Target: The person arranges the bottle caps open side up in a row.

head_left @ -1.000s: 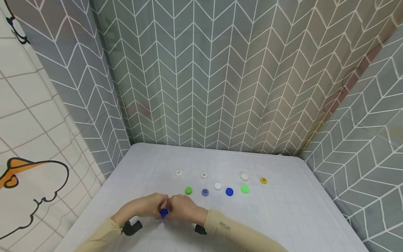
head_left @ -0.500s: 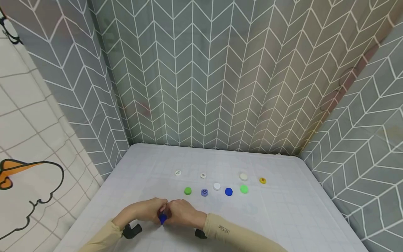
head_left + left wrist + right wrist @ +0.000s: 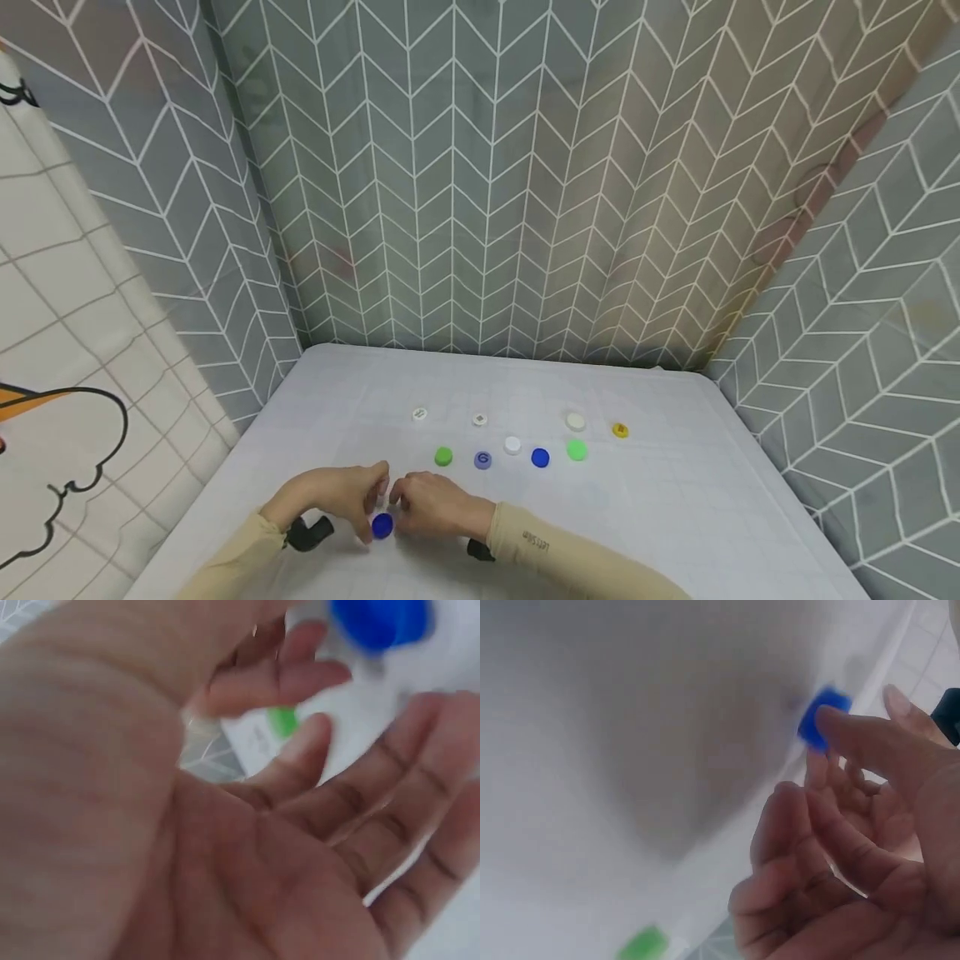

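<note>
A round blue bottle cap (image 3: pixel 382 526) lies between the two hands near the front of the white table. My left hand (image 3: pixel 347 493) spreads its fingers just left of it; the left wrist view has them apart from the blurred cap. My right hand (image 3: pixel 435 502) is close on the other side, its fingers loosely bent. Seen from the right wrist, the right thumb tip overlaps the cap (image 3: pixel 825 718), while the other fingers stay away from it. Whether the thumb presses on it I cannot tell.
Beyond the hands lie several caps: green (image 3: pixel 443 456), purple-blue (image 3: pixel 482 460), white (image 3: pixel 512 445), blue (image 3: pixel 540 457), bright green (image 3: pixel 577 450) and yellow (image 3: pixel 620 430). Farther back are more whitish ones (image 3: pixel 575 422). Patterned curtains (image 3: pixel 487 208) enclose the table (image 3: pixel 675 500).
Both hands were closed together around a pointed-looking blue piece; now they have parted slightly and the fingers have loosened. The blue cap shows its round face between them.
</note>
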Action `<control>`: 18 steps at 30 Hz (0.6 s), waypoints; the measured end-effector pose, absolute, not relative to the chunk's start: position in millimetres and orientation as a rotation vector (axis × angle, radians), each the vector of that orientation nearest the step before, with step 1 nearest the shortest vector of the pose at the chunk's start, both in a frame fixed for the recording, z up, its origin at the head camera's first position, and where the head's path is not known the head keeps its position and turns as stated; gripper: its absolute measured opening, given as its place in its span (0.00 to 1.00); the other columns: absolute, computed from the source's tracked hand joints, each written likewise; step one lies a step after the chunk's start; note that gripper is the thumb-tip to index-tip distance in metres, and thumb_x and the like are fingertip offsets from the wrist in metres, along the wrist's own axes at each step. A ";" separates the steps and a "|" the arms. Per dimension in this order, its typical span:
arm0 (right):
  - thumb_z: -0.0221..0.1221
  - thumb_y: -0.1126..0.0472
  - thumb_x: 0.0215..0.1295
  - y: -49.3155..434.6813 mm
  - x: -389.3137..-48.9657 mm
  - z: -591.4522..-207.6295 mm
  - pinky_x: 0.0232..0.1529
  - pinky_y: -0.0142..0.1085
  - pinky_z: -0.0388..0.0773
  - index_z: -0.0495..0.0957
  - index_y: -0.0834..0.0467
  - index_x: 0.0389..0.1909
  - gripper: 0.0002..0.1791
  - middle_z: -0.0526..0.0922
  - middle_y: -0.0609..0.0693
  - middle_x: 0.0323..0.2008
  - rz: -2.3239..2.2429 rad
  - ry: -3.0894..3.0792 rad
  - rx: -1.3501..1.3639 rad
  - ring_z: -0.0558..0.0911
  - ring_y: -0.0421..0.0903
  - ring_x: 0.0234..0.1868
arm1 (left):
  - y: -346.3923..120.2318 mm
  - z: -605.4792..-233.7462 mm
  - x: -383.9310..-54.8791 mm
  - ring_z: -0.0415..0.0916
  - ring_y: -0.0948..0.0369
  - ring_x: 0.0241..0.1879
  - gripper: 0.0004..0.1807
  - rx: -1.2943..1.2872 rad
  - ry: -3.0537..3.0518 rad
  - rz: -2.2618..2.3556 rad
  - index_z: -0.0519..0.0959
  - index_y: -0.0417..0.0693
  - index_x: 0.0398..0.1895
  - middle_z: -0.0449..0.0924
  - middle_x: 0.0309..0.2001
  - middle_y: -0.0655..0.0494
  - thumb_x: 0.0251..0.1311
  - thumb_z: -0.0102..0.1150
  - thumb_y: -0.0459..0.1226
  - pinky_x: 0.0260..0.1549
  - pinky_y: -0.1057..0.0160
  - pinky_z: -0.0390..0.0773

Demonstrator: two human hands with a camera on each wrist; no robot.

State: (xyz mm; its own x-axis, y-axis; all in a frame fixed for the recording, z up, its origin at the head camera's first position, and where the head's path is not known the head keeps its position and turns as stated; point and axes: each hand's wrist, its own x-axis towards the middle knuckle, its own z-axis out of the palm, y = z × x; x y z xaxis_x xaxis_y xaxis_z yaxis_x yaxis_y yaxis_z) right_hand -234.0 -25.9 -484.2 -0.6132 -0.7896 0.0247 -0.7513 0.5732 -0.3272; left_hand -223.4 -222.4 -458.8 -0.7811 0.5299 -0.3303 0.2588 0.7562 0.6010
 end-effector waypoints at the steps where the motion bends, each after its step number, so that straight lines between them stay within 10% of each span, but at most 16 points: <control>1: 0.71 0.57 0.50 -24.4 -236.9 -482.1 0.32 0.21 0.70 0.82 0.53 0.44 0.18 0.81 0.40 0.30 -0.474 2.675 -1.297 0.73 0.30 0.29 | -223.6 -455.3 -226.4 0.72 0.62 0.29 0.31 0.584 2.466 0.741 0.68 0.47 0.41 0.77 0.32 0.54 0.35 0.79 0.35 0.29 0.65 0.72; 18: 0.67 0.61 0.58 -10.4 -324.7 -459.4 0.26 0.26 0.74 0.78 0.66 0.48 0.19 0.83 0.51 0.30 -0.893 2.828 -0.869 0.76 0.37 0.26 | -219.0 -465.7 -326.4 0.73 0.60 0.29 0.30 0.411 2.793 0.990 0.73 0.35 0.54 0.77 0.32 0.53 0.47 0.73 0.35 0.29 0.62 0.74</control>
